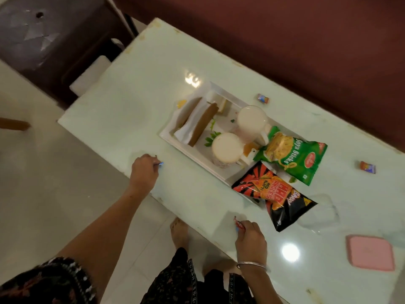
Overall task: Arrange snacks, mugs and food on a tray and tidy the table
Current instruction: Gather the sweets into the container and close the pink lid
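tray (pixel 175 143) long axis runs diagonally, snack packets (pixel 293 154) overhanging its near-right end.

White tray (pixel 175 140); white mugs (pixel 252 120); green Soya Sticks packet (pixel 295 155); red-black Bingo packet (pixel 276 194); pink lid (pixel 370 252); pale green table (pixel 135 93).

So the tray (pixel 175 137) sits just beyond my left hand (pixel 143 172), two mugs (pixel 228 149) in it, sandwiches (pixel 197 121) behind them. Two snack packets (pixel 278 194) overhang its end, ahead of my right hand (pixel 249 235) (lid (pixel 370 253) further right).
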Tool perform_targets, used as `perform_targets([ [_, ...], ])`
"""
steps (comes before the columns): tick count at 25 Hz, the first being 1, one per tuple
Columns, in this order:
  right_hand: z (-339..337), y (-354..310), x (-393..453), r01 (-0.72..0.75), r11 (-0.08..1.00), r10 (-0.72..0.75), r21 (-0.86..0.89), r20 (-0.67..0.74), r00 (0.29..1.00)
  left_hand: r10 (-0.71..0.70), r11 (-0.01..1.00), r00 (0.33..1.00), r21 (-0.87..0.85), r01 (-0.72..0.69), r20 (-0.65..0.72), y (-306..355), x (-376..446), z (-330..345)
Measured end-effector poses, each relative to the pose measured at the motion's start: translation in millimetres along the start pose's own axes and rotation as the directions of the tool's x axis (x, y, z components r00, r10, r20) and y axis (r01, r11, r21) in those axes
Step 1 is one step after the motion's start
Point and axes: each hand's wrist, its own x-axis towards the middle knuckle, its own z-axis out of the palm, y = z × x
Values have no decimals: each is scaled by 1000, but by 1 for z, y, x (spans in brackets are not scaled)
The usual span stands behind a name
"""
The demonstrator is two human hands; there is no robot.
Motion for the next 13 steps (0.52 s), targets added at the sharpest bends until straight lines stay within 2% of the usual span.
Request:
perform_targets([
  [3, -5, 7, 2, -39, 998, 37, 56, 37, 999, 79, 996, 997, -51, -78, 17, 24, -50, 21],
  [6, -12, 25, -2, -206, 948, 206, 243, 29, 978, 112, 988, 987, -121, -98, 113, 52, -111, 43],
  [8, -23, 43, -7, -340, 852, 349, 397, 53, 936, 179, 977, 959, -152, -148, 221, 78, -153, 58],
  [10, -41, 64, -14, -430, 711, 483, 557, 59, 874, 275, 946, 902, -262, -192, 331, 111, -192, 74],
  [13, -78, 98, -17, -419, 574, 635, 704, -60, 771, 328, 898, 823, -423, -120, 464, 173, -230, 93],
])
